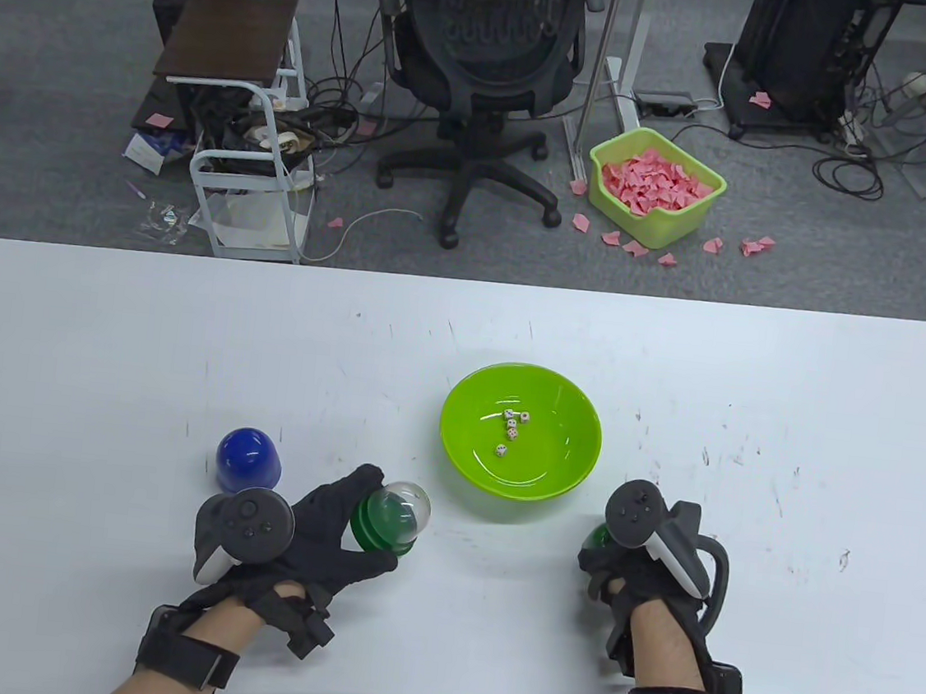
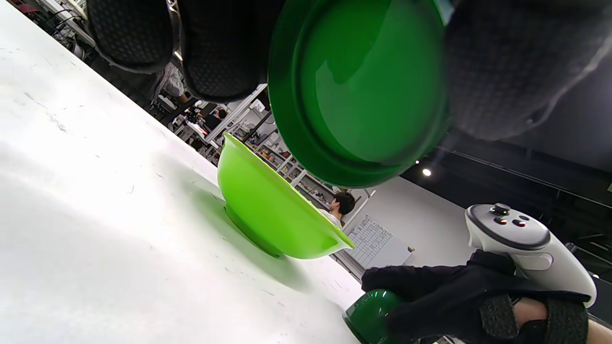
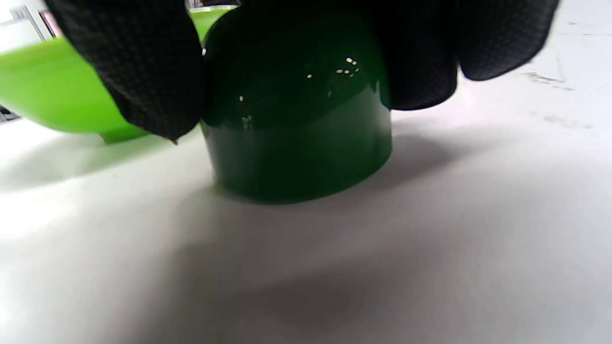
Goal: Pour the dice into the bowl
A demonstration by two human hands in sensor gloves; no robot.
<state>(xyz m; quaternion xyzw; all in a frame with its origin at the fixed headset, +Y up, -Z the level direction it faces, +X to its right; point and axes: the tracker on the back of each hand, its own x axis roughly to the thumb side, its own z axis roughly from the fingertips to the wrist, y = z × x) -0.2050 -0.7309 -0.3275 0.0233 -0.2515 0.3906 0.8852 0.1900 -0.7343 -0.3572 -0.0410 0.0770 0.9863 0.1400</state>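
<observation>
Gripping a clear-domed green cup [image 1: 390, 518] w/ our left hand [image 1: 327, 535], lifted off table [image 1: 100, 342]; right hand [image 1: 625, 579] clasps dark green cup [image 3: 296, 138] standing beside bowl [image 1: 520, 433]. Dice [image 1: 510, 430] inside bowl; blue cup [image 1: 248, 461] left.

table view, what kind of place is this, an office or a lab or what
Most likely a lab or workshop-style office. Behind the white table stand a mesh office chair and a small cart, loose cables run across the carpet, and a green bin of pink paper scraps sits on the floor.
</observation>
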